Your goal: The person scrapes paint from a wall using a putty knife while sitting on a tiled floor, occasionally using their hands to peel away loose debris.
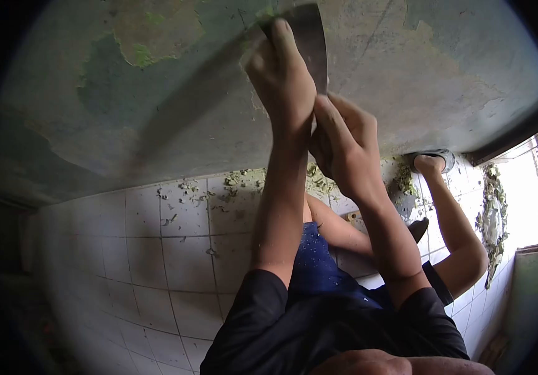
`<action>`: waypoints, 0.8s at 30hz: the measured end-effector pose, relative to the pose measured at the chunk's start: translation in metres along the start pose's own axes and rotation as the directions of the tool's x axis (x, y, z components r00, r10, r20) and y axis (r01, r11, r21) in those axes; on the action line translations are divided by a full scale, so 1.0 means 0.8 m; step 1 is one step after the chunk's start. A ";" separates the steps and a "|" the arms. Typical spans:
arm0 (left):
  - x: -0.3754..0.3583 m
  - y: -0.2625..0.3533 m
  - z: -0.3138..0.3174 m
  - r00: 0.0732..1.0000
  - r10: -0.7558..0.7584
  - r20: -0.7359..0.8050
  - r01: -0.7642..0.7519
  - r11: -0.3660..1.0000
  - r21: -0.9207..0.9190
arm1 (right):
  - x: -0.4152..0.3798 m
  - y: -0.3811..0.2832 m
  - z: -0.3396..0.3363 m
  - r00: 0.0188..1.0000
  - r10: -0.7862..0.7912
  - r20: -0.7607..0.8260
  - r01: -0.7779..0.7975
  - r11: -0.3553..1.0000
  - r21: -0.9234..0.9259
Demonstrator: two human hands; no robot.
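Patchy wall fronts you; against or near it, your left grip clasps the scraper, your right grip pinching its lower end. You're apparently mid-scrape; next stroke wants steady pressure.

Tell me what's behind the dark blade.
The wall, with paint flaking in patches, shows around the blade. The stretch directly behind the blade is covered, and the left hand hides more of the wall, so its surface there cannot be seen.

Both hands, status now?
Left hand: closed on the metal blade, thumb against it.
Right hand: closed at the blade's lower end; grip partly hidden.
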State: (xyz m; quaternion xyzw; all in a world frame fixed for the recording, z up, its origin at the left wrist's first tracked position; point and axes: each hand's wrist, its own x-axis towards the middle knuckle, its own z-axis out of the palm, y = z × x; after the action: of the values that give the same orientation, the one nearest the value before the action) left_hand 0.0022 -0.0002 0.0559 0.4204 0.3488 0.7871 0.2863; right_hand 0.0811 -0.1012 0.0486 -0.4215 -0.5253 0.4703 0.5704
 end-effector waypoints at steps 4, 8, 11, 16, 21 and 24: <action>-0.010 0.012 -0.002 0.998 -0.051 0.044 0.052 0.999 -0.017 | -0.001 0.001 0.004 0.999 -0.041 -0.003 0.041 0.999 -0.001; 0.017 0.003 0.009 0.976 0.215 -0.022 -0.215 0.977 0.002 | 0.011 0.001 -0.001 0.998 -0.067 0.005 0.067 0.997 -0.043; 0.020 0.037 0.004 0.998 0.006 0.056 -0.005 0.999 -0.034 | 0.012 -0.035 0.012 0.995 -0.095 0.025 0.095 0.995 -0.013; 0.008 -0.011 0.017 0.963 0.271 -0.014 -0.270 0.962 0.051 | 0.001 -0.012 -0.002 0.999 -0.026 -0.023 0.025 0.999 -0.031; 0.015 0.023 0.009 0.994 0.098 0.042 -0.096 0.995 -0.036 | 0.004 -0.021 0.006 0.989 -0.150 0.004 0.150 0.989 0.003; -0.001 0.001 0.013 0.999 0.047 0.004 -0.047 0.999 -0.011 | 0.002 -0.013 -0.003 0.999 -0.023 -0.027 0.022 0.998 -0.059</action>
State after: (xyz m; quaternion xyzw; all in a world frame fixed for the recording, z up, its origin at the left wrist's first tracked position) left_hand 0.0112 0.0023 0.0601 0.4286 0.3340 0.7946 0.2710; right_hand 0.0847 -0.1016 0.0591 -0.4386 -0.5358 0.4422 0.5701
